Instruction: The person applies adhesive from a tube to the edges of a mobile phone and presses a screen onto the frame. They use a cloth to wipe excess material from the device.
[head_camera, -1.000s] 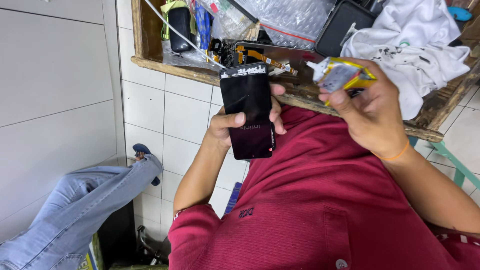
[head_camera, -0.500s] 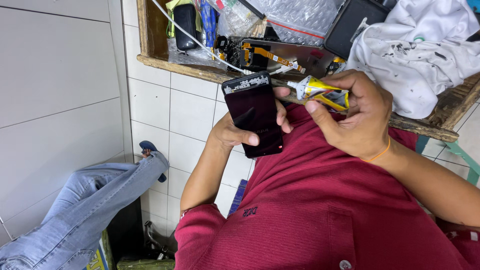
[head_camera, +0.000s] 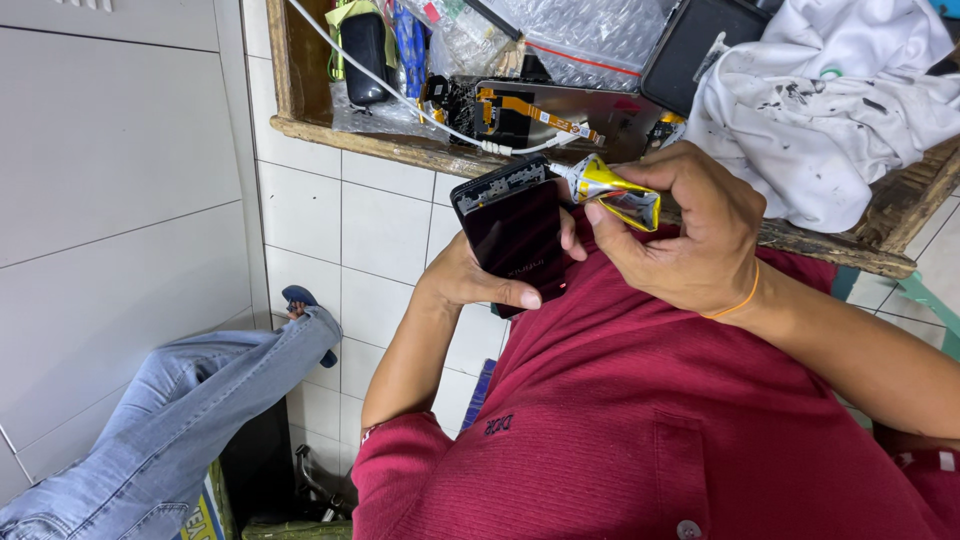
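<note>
Phone and glue tube held over lap, below worktop edge.

My left hand (head_camera: 470, 280) grips a dark phone (head_camera: 515, 240), fingers wrapped behind it, thumb across its lower face. Just right, my right hand (head_camera: 690, 240) pinches a crumpled yellow glue tube (head_camera: 615, 192), fingers closed on it, nozzle touching the phone's top corner. Wooden worktop (head_camera: 400, 152) lies just above; white cloth (head_camera: 830, 110) far right.

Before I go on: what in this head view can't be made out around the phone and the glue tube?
- Nozzle tip of the yellow glue tube: too small to tell whether it touches the phone edge.
- Phone's lower end: hidden by the left hand.
- Tube's rear: covered by the right hand.
- Circuit parts on the wooden tray: partly under a white cloth and cut off by the top edge.
</note>
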